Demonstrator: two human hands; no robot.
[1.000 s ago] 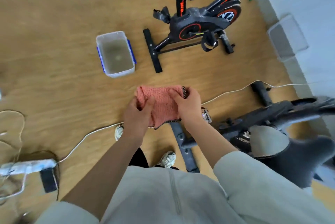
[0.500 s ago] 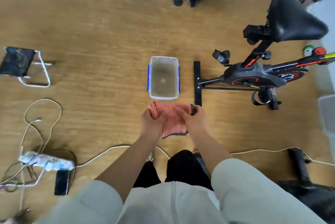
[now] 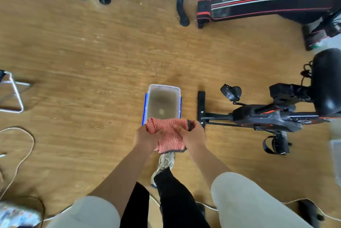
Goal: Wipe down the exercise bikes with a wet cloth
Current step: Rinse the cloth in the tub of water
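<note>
1. Head view, looking down: pink cloth (image 3: 167, 126) held in front of body, stretched between both hands, lower part hanging loose.
2. Left hand (image 3: 145, 138) clamped on left end of cloth, fingers curled round bunched fabric.
3. Right hand (image 3: 193, 134) clamped on right end, by dark-trimmed edge.
4. Cloth overlapping near end of clear plastic tub (image 3: 163, 87) in view; tub on wooden floor (image 3: 83, 61), filled with murky water.
5. Exercise bike (image 3: 262, 117) right of tub, apart from it; black saddle (image 3: 326, 80) at right edge.
6. Shoe (image 3: 166, 161) on floor just below cloth.
7. Striped padded bench (image 3: 267, 2) far right.
</note>
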